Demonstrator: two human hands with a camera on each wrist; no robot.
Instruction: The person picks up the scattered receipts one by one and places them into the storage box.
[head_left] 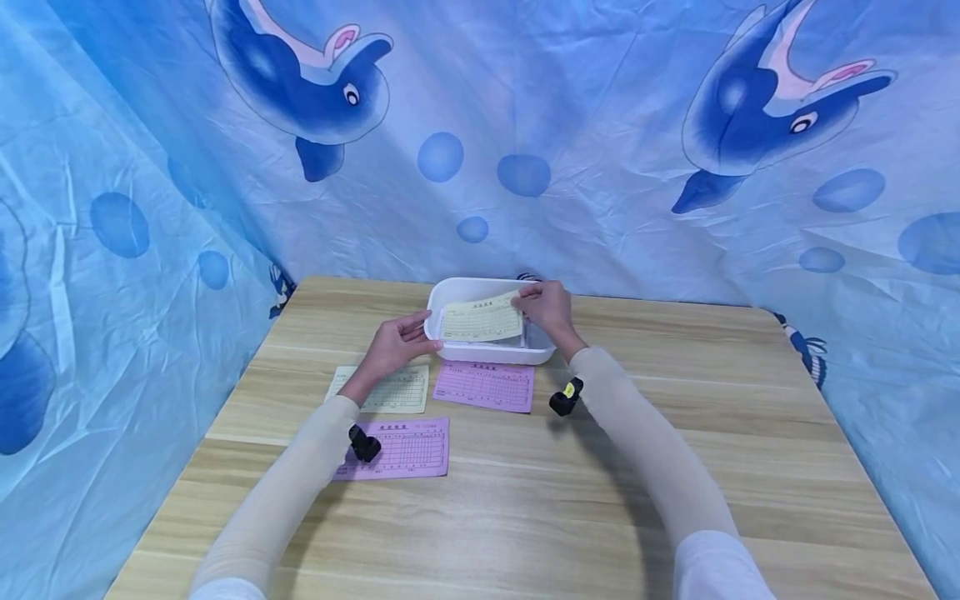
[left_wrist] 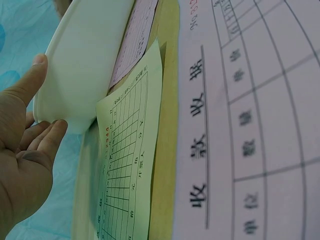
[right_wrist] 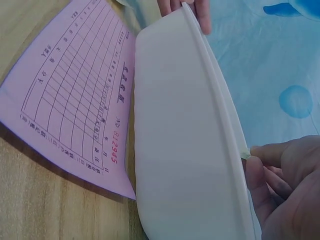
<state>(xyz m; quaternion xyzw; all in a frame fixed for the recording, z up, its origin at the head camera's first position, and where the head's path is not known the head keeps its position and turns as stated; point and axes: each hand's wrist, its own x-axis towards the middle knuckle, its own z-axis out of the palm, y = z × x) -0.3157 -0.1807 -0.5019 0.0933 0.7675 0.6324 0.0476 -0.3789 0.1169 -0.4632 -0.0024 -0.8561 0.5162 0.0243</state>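
Note:
A white plastic bin [head_left: 495, 356] stands near the table's far edge. My left hand [head_left: 392, 346] holds its left end, thumb and fingers at the rim in the left wrist view. Over the bin's opening, my right hand [head_left: 550, 307] pinches a pale yellow receipt slip [head_left: 480, 323] by its upper right corner. The slip lies tilted within the bin's walls. In the right wrist view only a small edge of that slip [right_wrist: 245, 154] shows between thumb and finger, with the bin wall [right_wrist: 185, 120] hiding the rest.
A pink receipt slip [head_left: 486, 387] lies right in front of the bin. Left of it is a yellow slip [head_left: 401, 390], partly under my left hand. Another pink slip [head_left: 412, 447] lies nearer, below my left wrist. A blue dolphin-print curtain [head_left: 480, 108] hangs behind the wooden table [head_left: 525, 500].

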